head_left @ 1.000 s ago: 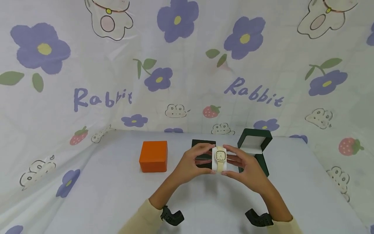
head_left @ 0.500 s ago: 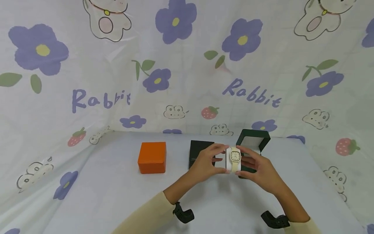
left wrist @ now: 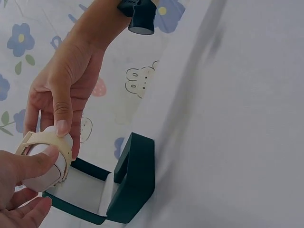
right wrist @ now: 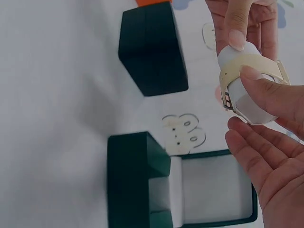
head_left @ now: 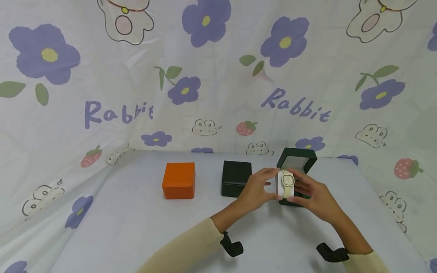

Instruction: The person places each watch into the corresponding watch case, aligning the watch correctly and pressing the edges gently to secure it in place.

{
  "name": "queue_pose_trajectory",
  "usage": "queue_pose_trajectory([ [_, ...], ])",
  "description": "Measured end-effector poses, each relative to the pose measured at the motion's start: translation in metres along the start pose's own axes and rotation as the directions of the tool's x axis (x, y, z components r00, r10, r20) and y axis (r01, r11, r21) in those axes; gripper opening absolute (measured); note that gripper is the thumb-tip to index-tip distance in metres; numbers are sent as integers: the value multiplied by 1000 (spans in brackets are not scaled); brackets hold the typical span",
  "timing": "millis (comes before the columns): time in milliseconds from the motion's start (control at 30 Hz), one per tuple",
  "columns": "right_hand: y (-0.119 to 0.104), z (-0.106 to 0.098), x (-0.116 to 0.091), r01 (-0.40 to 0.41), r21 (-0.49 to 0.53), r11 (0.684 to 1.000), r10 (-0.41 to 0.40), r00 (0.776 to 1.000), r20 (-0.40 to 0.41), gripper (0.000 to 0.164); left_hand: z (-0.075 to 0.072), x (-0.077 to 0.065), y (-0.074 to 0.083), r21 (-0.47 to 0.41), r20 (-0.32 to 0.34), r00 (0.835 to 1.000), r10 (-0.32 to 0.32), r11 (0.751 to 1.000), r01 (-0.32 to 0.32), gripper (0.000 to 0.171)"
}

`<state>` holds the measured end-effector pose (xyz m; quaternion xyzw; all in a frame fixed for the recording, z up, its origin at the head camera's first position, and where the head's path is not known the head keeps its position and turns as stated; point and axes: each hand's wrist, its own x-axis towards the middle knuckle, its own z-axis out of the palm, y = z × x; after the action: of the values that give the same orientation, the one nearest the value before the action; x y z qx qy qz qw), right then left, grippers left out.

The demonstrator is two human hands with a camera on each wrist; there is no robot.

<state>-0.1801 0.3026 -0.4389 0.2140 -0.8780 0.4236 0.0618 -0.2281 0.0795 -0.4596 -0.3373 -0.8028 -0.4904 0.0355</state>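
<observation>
A square-faced watch (head_left: 288, 180) with a cream strap is wrapped around a white cushion (right wrist: 256, 107). My left hand (head_left: 257, 190) pinches one end of the cushion between thumb and fingers, and my right hand (head_left: 315, 195) grips the other end. In the left wrist view my left thumb presses on the cushion beside the strap (left wrist: 47, 137). Just behind and under the held watch stands a dark green watch box (head_left: 297, 152), its lid raised and its pale lining showing. From the head, the hands and watch hide much of its base.
A black box (head_left: 236, 175), lid down, stands just left of the green one, behind my left hand. Further left sits an orange box (head_left: 178, 180), also closed. A white cloth printed with flowers and rabbits (head_left: 205, 87) hangs behind the white table surface (head_left: 136, 227).
Both hands have carried the watch and its cushion rightward, from in front of the black box to in front of the open green box. The boxes stay put.
</observation>
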Motion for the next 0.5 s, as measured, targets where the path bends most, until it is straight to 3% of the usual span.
queue_pose_trajectory([
  [267, 17, -6, -2, -19, 6, 1000, 19, 1000, -11, 84, 15, 11, -1, 49, 17, 1000, -7, 999, 6, 80],
  [500, 31, -7, -3, -52, -19, 998, 52, 999, -8, 83, 26, 16, -6, 147, 14, 999, -33, 989, 30, 77],
])
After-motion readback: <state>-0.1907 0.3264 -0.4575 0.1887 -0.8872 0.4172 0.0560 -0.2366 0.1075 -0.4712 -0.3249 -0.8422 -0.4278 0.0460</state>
